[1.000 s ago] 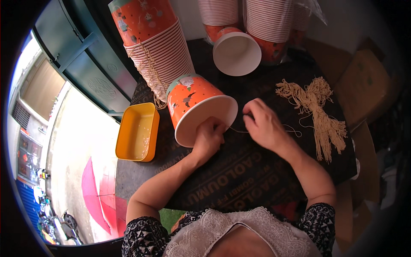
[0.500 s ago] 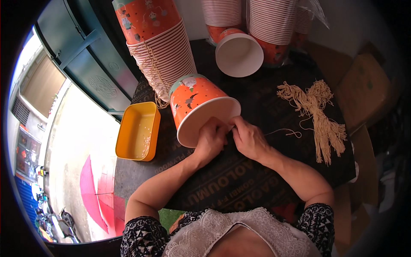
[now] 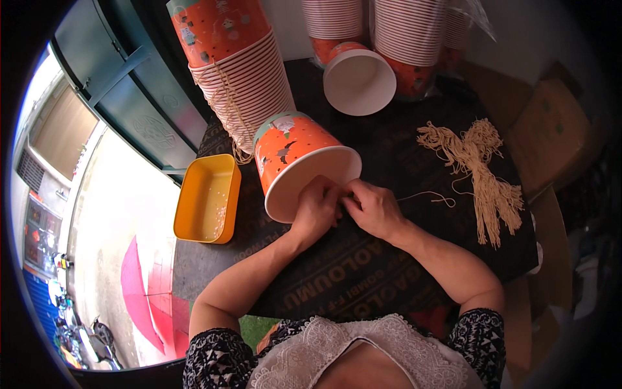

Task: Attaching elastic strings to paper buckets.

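An orange paper bucket (image 3: 295,148) with a green base and bat pictures lies tilted on its side, its white mouth facing me. My left hand (image 3: 317,206) is closed in front of the mouth, fingers curled near the lower right rim; what it pinches is hidden. Close against it, my right hand (image 3: 372,206) is closed in a pinch just outside the rim. A thin beige string (image 3: 424,194) runs out from under my right hand across the black table. Farther right lies a tied bundle of the same beige strings (image 3: 479,172).
A tall stack of nested orange buckets (image 3: 249,84) with strings hanging down it leans at the back left. A yellow tub (image 3: 207,201) holding small pale bits stands left. Behind are a single bucket (image 3: 359,83) and wrapped stacks (image 3: 408,32). Cardboard boxes (image 3: 551,133) stand right.
My right hand has drawn slightly left and its fingers have come closer to my left hand, off the rim. The bucket stays in about the same place.
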{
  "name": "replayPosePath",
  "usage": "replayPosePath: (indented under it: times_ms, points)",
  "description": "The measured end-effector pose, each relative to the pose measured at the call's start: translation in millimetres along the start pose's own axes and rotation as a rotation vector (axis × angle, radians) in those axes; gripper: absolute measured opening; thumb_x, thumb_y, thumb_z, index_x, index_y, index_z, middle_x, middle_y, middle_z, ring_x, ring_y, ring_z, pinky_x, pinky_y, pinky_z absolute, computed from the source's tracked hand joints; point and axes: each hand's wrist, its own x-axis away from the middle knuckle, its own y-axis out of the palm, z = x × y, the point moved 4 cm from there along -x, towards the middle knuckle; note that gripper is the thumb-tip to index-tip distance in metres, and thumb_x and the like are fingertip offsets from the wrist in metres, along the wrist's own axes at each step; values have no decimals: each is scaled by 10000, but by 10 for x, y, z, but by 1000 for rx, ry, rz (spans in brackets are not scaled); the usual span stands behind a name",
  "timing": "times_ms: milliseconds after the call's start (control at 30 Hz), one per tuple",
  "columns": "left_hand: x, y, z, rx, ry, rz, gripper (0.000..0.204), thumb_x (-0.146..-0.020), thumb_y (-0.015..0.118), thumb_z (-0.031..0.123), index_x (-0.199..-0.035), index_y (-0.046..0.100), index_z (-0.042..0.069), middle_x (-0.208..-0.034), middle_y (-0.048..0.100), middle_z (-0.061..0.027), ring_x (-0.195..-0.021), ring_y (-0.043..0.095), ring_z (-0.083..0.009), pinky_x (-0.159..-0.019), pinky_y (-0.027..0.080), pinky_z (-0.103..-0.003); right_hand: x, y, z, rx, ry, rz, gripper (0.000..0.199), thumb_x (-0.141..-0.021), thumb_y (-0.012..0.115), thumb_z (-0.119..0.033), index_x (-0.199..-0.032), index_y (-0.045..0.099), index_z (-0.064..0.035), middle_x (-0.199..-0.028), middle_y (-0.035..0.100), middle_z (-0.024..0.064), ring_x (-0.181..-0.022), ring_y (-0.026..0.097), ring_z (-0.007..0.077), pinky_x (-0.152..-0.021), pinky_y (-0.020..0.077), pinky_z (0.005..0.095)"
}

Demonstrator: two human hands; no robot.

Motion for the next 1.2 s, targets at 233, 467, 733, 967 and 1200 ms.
replayPosePath:
  times_ms: [233,467,733,967,1200]
  points:
    - [23,15,10,22,38,28,187,-999,391,74,-1123,488,-27,-802,585,-106,-548,554,-127,-424,459,-250,-10,10,-27,-35,0,71,101,-830,633,-41,-926,601,-41,-826,661,162,-750,664,345,-598,517,401]
    - [64,51,121,-29,-42,-72,201,-936,394,-13,-1092,519,-36,-809,591,-125,-598,580,-156,-445,455,-270,1,3,41,-87,88,93,60,-831,611,-18,-888,598,-31,-779,653,174,-731,668,347,-579,506,392]
    - [19,3,-12,-270,338,14,222,-871,451,-55,-1060,564,-32,-860,610,-142,-706,592,-219,-609,491,-315,-28,7,60,-118,124,126,51,-839,598,-56,-889,590,-47,-792,651,167,-731,647,370,-591,509,431]
    - [-15,-91,0,-318,253,131,159,-800,571,-33,-954,612,-32,-910,623,-209,-904,613,-353,-781,490,-388,-26,25,95,-115,145,122,37,-831,618,-41,-861,596,-36,-757,643,162,-692,653,343,-568,491,396]
    - [49,-46,63,-404,349,130,167,-743,598,-15,-908,624,-35,-897,611,-208,-875,607,-356,-780,492,-398,-31,-5,41,-167,139,145,43,-822,629,-16,-861,611,-17,-714,635,146,-625,654,263,-548,475,332]
